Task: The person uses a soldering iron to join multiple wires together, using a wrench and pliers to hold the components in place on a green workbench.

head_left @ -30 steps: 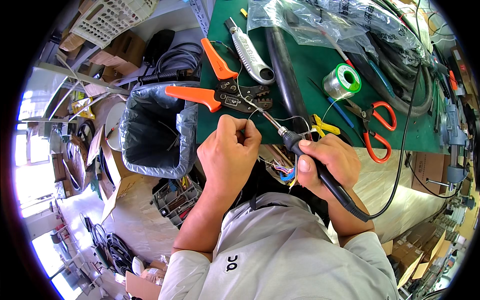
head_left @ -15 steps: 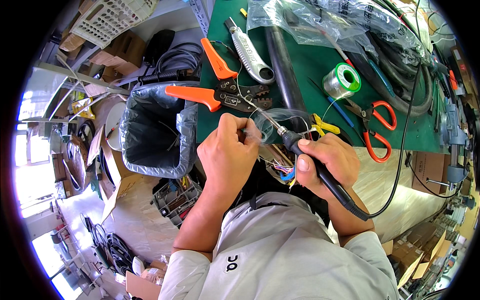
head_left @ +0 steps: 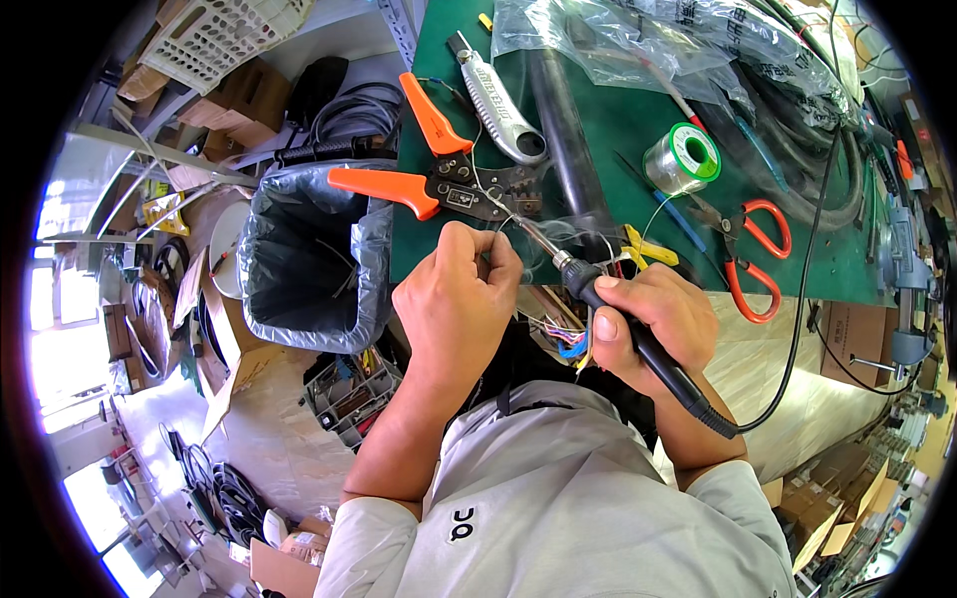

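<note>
My right hand (head_left: 658, 324) is wrapped round the black handle of a soldering iron (head_left: 653, 359), whose metal tip points up and left. My left hand (head_left: 454, 299) is closed in a pinch beside that tip. A thin wire (head_left: 501, 225) runs from its fingertips to the tip; what lies inside the fingers is hidden. Just beyond, orange-handled crimping pliers (head_left: 384, 189) lie on the green mat (head_left: 623, 149); a thin pale lead (head_left: 481, 164) passes by their jaws to the iron tip. Faint smoke (head_left: 568, 234) hangs about the iron.
A grey utility knife (head_left: 495, 105), a black tube (head_left: 563, 140), a solder spool (head_left: 681, 159) and red-handled scissors (head_left: 748, 259) lie on the mat. Clear plastic bags (head_left: 658, 45) cover its far side. A lined bin (head_left: 314, 259) stands at the left. The iron's cord (head_left: 805, 299) loops at the right.
Smoke around the iron tip has thinned and drifted right, over the black tube. Both hands and the iron have stayed almost in place.
</note>
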### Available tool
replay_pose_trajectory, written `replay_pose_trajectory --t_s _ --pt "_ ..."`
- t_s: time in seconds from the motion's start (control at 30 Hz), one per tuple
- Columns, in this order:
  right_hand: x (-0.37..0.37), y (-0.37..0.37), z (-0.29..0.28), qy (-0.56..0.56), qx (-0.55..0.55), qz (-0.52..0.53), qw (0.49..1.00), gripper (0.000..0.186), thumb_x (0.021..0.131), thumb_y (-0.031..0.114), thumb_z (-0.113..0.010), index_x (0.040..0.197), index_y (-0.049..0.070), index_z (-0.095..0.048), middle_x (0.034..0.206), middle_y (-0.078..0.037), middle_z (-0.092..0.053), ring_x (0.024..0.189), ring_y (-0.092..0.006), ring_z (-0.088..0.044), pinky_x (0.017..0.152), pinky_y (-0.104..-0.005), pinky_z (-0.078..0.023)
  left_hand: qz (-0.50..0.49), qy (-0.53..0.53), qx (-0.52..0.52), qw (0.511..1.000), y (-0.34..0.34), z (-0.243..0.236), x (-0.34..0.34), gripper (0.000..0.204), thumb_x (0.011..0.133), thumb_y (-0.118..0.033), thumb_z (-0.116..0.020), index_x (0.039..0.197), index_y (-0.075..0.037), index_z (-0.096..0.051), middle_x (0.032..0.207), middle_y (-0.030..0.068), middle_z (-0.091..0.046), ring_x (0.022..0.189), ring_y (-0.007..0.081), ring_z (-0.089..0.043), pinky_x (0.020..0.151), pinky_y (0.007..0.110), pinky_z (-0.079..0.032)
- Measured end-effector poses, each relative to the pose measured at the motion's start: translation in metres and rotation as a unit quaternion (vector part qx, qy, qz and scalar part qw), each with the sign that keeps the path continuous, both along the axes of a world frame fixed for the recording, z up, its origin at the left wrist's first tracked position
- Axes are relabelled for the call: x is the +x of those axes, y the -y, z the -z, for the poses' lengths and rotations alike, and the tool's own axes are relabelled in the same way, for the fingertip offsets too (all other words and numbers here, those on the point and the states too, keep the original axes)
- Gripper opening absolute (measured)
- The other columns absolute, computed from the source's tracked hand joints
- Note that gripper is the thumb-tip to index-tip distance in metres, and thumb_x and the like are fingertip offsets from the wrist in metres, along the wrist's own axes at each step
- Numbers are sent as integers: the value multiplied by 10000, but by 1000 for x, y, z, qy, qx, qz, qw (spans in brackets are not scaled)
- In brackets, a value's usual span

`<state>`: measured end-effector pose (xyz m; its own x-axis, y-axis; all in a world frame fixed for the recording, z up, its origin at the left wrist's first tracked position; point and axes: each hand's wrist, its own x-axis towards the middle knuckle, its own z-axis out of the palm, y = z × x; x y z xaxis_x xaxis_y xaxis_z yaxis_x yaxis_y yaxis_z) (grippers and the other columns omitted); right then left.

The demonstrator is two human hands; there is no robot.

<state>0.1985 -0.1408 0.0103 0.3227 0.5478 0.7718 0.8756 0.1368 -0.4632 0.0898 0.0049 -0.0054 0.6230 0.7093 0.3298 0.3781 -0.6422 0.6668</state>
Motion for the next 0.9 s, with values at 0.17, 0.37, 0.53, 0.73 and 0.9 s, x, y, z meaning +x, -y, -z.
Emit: replay_pose_trajectory --t_s 0.17,0.37,0.53,0.73,0.9 --pt "0 0 0 5 1 3 1000 200 853 135 -718 925 -40 -655 670 -85 -623 481 -195 -535 453 -305 -414 2 -5 -3 1000 0 0 0 148 780 -80 -755 819 -52 -615 668 73 -676 585 204 -679 592 310 -511" --pt "0 0 1 -1 0 1 1000 206 857 141 -719 929 -41 -653 675 -89 -630 484 -195 -539 455 -302 -419 12 38 42 998 -2 5 2 191 779 -73 -753 774 -80 -563 584 42 -583 505 226 -598 482 340 -453" --pt "1 0 0 1 -5 2 1000 210 860 146 -719 934 -40 -652 680 -92 -633 485 -196 -537 459 -306 -422 7 -6 0 1000 0 0 0 124 806 -84 -745 824 -48 -629 667 58 -675 568 173 -665 581 295 -505" --pt "0 1 1 -3 -3 1 1000 211 864 149 -716 936 -39 -652 677 -96 -628 484 -199 -533 460 -308 -420 5 2 -2 1000 0 1 1 136 837 -123 -754 843 -46 -643 684 68 -689 589 189 -676 588 306 -508" --pt "0 1 2 -6 -2 1 1000 209 866 147 -713 937 -40 -652 675 -93 -626 486 -200 -534 458 -309 -416 12 34 53 998 0 5 4 189 835 -144 -764 781 -90 -591 609 28 -601 516 212 -597 479 336 -440"
